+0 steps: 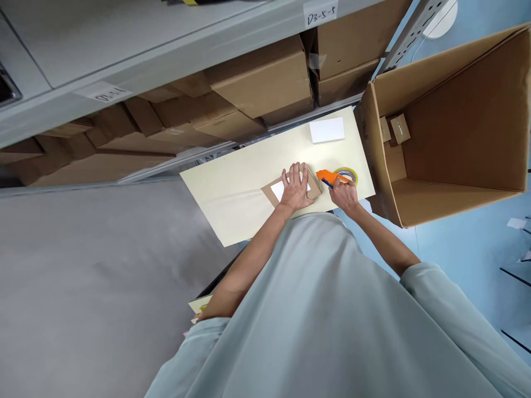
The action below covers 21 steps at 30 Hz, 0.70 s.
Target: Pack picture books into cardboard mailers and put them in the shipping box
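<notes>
My left hand (pixel 295 189) lies with fingers spread on a small flat cardboard box (pixel 316 185), pressing on its top. A white paper or label (pixel 277 190) shows on the box partly under that hand. My right hand (pixel 344 194) is closed around an orange tape dispenser (pixel 327 176) with a dark blue strip along its lower edge. A roll of tape with a yellow-green rim (pixel 352 173) shows just behind it. The dispenser's front end is close to the box's right edge; whether they touch I cannot tell.
The cream tabletop (pixel 232 177) carries a stack of white labels or paper (pixel 327 130) at the back. A large open carton (pixel 464 110) with small boxes (pixel 400 129) inside stands at right. Shelving (pixel 186 50) holding cardboard boxes (pixel 261 72) runs along the far side.
</notes>
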Each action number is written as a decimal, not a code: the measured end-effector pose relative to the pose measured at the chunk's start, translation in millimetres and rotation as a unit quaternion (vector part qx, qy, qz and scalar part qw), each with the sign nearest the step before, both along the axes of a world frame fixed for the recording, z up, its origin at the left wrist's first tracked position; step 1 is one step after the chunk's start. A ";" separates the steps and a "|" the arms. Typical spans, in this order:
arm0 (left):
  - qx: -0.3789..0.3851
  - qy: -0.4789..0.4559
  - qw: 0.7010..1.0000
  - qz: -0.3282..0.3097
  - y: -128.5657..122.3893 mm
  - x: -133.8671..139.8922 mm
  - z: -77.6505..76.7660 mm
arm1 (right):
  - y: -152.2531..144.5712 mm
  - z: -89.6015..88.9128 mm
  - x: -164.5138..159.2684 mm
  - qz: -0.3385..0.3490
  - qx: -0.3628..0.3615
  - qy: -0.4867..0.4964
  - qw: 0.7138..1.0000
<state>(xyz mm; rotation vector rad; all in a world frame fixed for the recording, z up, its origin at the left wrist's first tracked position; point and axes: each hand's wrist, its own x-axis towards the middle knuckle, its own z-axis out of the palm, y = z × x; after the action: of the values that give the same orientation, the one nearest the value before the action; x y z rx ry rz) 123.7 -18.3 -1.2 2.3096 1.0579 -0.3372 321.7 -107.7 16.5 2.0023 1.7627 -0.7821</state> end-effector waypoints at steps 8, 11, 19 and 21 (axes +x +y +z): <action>0.023 -0.024 0.999 0.025 -1.5 3.3 -7.4 | 9.9 15.6 19.3 -0.003 0.011 -0.045 0.999; 0.028 -0.040 0.999 0.023 -1.5 2.1 -9.0 | 13.5 29.4 35.0 0.030 -0.010 -0.055 0.998; 0.019 -0.077 0.996 0.030 -0.9 0.2 -9.7 | -15.6 64.5 92.5 0.136 -0.052 -0.110 0.983; 0.019 -0.082 0.996 0.035 -1.9 1.0 -9.0 | -17.6 64.2 95.3 0.153 -0.048 -0.112 0.981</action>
<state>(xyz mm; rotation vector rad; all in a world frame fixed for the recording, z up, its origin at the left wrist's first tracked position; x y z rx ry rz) 124.7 -20.2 -10.2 2.2832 1.0693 -0.0984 417.0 -125.3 80.7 1.6320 1.8024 -0.5102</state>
